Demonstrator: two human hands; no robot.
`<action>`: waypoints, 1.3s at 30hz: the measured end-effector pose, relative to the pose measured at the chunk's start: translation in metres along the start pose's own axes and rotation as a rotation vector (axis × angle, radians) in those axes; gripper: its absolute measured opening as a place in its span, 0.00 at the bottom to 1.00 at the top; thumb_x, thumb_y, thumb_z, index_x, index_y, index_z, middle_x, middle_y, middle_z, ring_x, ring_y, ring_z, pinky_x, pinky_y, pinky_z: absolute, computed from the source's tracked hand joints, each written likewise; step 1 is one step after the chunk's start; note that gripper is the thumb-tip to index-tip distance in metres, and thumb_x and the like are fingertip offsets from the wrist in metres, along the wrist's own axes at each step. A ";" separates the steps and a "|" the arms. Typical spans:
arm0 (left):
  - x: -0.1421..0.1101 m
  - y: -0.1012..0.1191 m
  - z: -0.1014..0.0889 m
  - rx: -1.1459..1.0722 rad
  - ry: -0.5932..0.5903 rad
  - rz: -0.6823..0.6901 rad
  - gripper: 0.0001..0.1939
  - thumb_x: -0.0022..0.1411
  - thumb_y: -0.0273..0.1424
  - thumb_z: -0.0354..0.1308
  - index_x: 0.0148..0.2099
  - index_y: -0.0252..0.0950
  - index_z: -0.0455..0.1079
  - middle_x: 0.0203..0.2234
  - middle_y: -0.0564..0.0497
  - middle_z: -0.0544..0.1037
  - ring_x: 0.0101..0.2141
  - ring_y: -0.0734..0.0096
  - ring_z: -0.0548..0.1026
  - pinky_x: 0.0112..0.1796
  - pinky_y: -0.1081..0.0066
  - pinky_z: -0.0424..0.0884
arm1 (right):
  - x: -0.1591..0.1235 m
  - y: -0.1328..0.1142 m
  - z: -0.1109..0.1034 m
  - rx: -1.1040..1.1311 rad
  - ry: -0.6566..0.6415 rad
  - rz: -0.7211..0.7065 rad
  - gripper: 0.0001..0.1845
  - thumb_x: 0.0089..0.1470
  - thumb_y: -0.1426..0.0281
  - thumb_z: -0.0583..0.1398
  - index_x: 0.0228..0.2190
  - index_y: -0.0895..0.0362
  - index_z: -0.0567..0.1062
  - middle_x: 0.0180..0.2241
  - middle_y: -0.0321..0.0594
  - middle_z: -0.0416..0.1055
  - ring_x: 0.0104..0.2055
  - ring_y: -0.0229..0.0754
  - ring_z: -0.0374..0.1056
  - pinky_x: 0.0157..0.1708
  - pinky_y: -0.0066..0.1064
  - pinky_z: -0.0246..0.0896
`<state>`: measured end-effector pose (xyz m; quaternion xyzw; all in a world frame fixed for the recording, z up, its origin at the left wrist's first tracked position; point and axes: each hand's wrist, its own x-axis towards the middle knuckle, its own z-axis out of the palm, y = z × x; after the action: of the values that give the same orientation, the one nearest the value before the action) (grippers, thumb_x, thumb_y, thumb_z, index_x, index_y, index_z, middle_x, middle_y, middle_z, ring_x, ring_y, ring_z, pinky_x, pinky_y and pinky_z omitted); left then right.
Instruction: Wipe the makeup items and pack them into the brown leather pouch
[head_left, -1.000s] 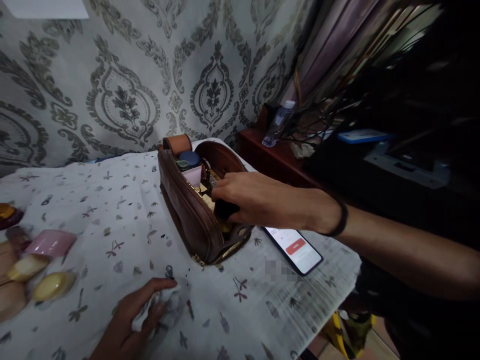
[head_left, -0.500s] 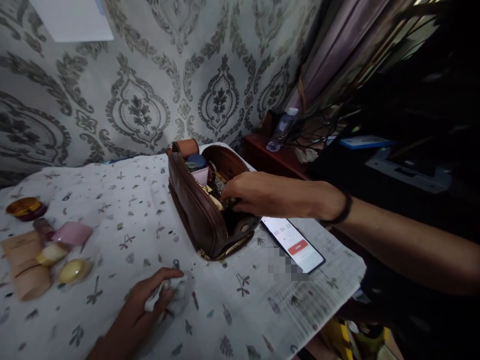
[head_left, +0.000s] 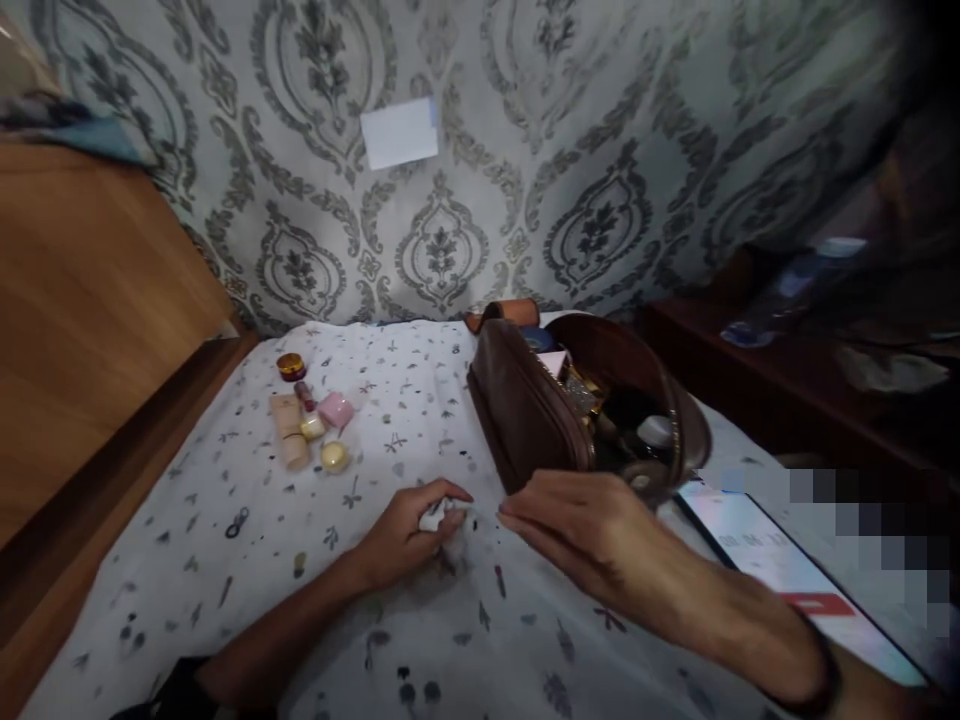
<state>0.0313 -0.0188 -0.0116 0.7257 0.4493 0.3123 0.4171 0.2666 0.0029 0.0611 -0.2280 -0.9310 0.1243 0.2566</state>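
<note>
My left hand (head_left: 420,525) is closed around a crumpled white wipe or tissue (head_left: 436,514), low over the patterned cloth. My right hand (head_left: 581,515) is just in front of a brown leather pouch (head_left: 525,410), its fingers pressed together and pointing left at my left hand. Whatever the right fingers pinch, if anything, is hidden beneath them. The pouch stands unzipped with its flap spread to the right. Inside it are a dark blue round lid (head_left: 537,338), a pink item (head_left: 553,362) and several gold and dark pieces.
On the left of the cloth (head_left: 405,390) lie a beige tube (head_left: 289,430), a pink item (head_left: 336,409), a yellow round container (head_left: 334,457) and a red-gold jar (head_left: 290,366). A phone (head_left: 795,570) showing a timer lies at right, near a plastic bottle (head_left: 787,290). A wooden panel (head_left: 97,320) borders the left.
My right hand has come out of the pouch and moved left and nearer to me, beside my left hand. The left still holds the white wipe. The view has turned left.
</note>
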 end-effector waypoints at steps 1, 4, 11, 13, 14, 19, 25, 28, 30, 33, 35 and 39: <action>0.001 0.001 -0.005 0.017 0.036 0.016 0.19 0.70 0.43 0.49 0.48 0.35 0.73 0.39 0.47 0.80 0.40 0.63 0.77 0.43 0.69 0.71 | 0.001 0.000 0.012 0.034 -0.011 0.020 0.20 0.70 0.69 0.50 0.31 0.58 0.78 0.25 0.39 0.74 0.27 0.37 0.70 0.29 0.27 0.59; 0.004 0.001 -0.029 0.111 0.180 0.027 0.17 0.69 0.42 0.51 0.47 0.36 0.73 0.37 0.49 0.81 0.38 0.64 0.77 0.41 0.69 0.71 | 0.005 0.001 0.041 0.185 -0.032 0.123 0.18 0.68 0.68 0.52 0.31 0.59 0.78 0.26 0.40 0.76 0.27 0.37 0.71 0.29 0.26 0.59; -0.012 -0.042 -0.101 0.671 0.538 0.035 0.16 0.67 0.31 0.50 0.54 0.37 0.70 0.46 0.45 0.79 0.46 0.57 0.76 0.48 0.61 0.71 | 0.026 0.000 0.081 0.553 -0.031 0.404 0.17 0.61 0.64 0.57 0.24 0.58 0.75 0.21 0.37 0.73 0.23 0.35 0.66 0.25 0.25 0.55; -0.020 -0.058 -0.106 0.903 0.467 0.006 0.19 0.65 0.28 0.52 0.57 0.36 0.69 0.49 0.41 0.77 0.50 0.53 0.73 0.51 0.56 0.70 | 0.033 -0.001 0.094 0.724 -0.015 0.478 0.18 0.59 0.61 0.58 0.23 0.58 0.74 0.20 0.37 0.73 0.23 0.35 0.66 0.25 0.26 0.56; -0.024 -0.065 -0.106 0.991 0.420 -0.016 0.19 0.65 0.28 0.52 0.58 0.36 0.68 0.49 0.40 0.76 0.51 0.52 0.73 0.52 0.55 0.70 | 0.037 -0.002 0.101 0.817 -0.007 0.513 0.18 0.58 0.59 0.59 0.22 0.58 0.74 0.20 0.37 0.72 0.22 0.35 0.65 0.25 0.26 0.57; -0.037 -0.076 -0.091 1.109 0.336 -0.145 0.19 0.65 0.26 0.52 0.57 0.35 0.69 0.48 0.37 0.74 0.50 0.48 0.73 0.44 0.55 0.73 | 0.044 -0.006 0.138 1.167 0.043 0.666 0.19 0.50 0.54 0.65 0.24 0.58 0.74 0.20 0.34 0.71 0.21 0.33 0.62 0.21 0.25 0.55; -0.029 -0.030 -0.065 0.521 0.353 0.033 0.14 0.70 0.37 0.50 0.50 0.37 0.71 0.43 0.45 0.79 0.45 0.59 0.77 0.46 0.63 0.73 | 0.036 -0.010 0.156 1.362 0.246 0.694 0.30 0.41 0.51 0.72 0.42 0.56 0.77 0.33 0.36 0.74 0.31 0.37 0.71 0.26 0.27 0.65; -0.021 -0.003 -0.043 0.348 0.359 0.091 0.15 0.69 0.41 0.51 0.47 0.38 0.72 0.38 0.49 0.80 0.40 0.63 0.78 0.43 0.67 0.74 | 0.035 -0.010 0.153 1.518 0.258 0.613 0.33 0.42 0.48 0.71 0.44 0.57 0.76 0.36 0.39 0.76 0.35 0.40 0.74 0.29 0.28 0.67; -0.017 0.006 -0.030 0.316 0.427 0.126 0.16 0.69 0.42 0.50 0.44 0.37 0.73 0.34 0.50 0.80 0.37 0.64 0.79 0.40 0.69 0.74 | 0.035 -0.009 0.151 1.613 0.270 0.588 0.33 0.41 0.48 0.72 0.41 0.59 0.76 0.30 0.37 0.76 0.30 0.38 0.74 0.27 0.26 0.65; -0.015 0.005 -0.018 0.332 0.534 0.203 0.16 0.70 0.40 0.48 0.38 0.37 0.73 0.29 0.51 0.79 0.31 0.66 0.78 0.34 0.71 0.74 | 0.034 -0.006 0.153 1.728 0.299 0.609 0.33 0.35 0.52 0.76 0.38 0.60 0.75 0.26 0.35 0.76 0.25 0.36 0.73 0.25 0.24 0.62; -0.015 -0.002 -0.016 0.376 0.554 0.287 0.15 0.69 0.38 0.49 0.37 0.38 0.73 0.28 0.52 0.80 0.30 0.66 0.79 0.32 0.71 0.74 | 0.033 -0.004 0.156 1.794 0.284 0.626 0.34 0.33 0.55 0.77 0.37 0.60 0.75 0.27 0.36 0.77 0.25 0.36 0.74 0.24 0.23 0.62; -0.017 -0.017 -0.022 0.490 0.525 0.419 0.10 0.68 0.34 0.52 0.40 0.39 0.74 0.30 0.52 0.81 0.30 0.67 0.80 0.32 0.72 0.75 | 0.032 -0.005 0.155 1.868 0.201 0.613 0.30 0.34 0.57 0.77 0.36 0.63 0.79 0.30 0.38 0.78 0.27 0.33 0.75 0.27 0.21 0.63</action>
<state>0.0002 -0.0231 -0.0177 0.7749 0.4439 0.4488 0.0310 0.1573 -0.0035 -0.0531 -0.1744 -0.3332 0.8503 0.3682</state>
